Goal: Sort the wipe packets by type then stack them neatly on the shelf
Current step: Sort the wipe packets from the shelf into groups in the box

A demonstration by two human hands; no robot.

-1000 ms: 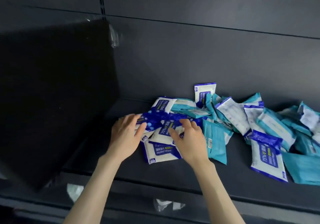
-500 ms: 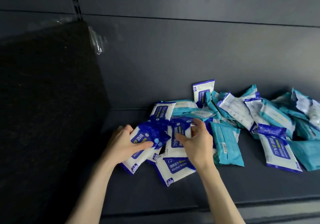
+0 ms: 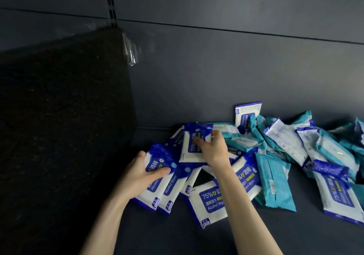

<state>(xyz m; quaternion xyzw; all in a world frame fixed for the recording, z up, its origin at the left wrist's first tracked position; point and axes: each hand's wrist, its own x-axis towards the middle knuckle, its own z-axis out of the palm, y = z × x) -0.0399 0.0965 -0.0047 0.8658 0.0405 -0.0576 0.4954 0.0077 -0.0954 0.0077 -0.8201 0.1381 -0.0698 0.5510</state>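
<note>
Several blue-and-white alcohol wipe packets lie jumbled with teal packets (image 3: 274,181) on a dark shelf (image 3: 177,235). My left hand (image 3: 139,174) grips a blue-and-white packet (image 3: 157,178) at the left of the pile, thumb on top. My right hand (image 3: 213,149) pinches another blue-and-white packet (image 3: 192,146) and holds it tilted up above the pile. More blue-and-white packets (image 3: 211,201) lie flat under my right forearm. The teal packets fill the right side toward the back wall.
A dark upright divider panel (image 3: 63,126) stands at the left, with clear tape (image 3: 131,51) at its top corner. The grey back wall (image 3: 236,73) rises behind the pile. Bare shelf shows in front of the packets.
My right hand has lifted a blue-and-white packet up and back. My left hand keeps its packet and has shifted it slightly. The view has moved closer and to the left.
</note>
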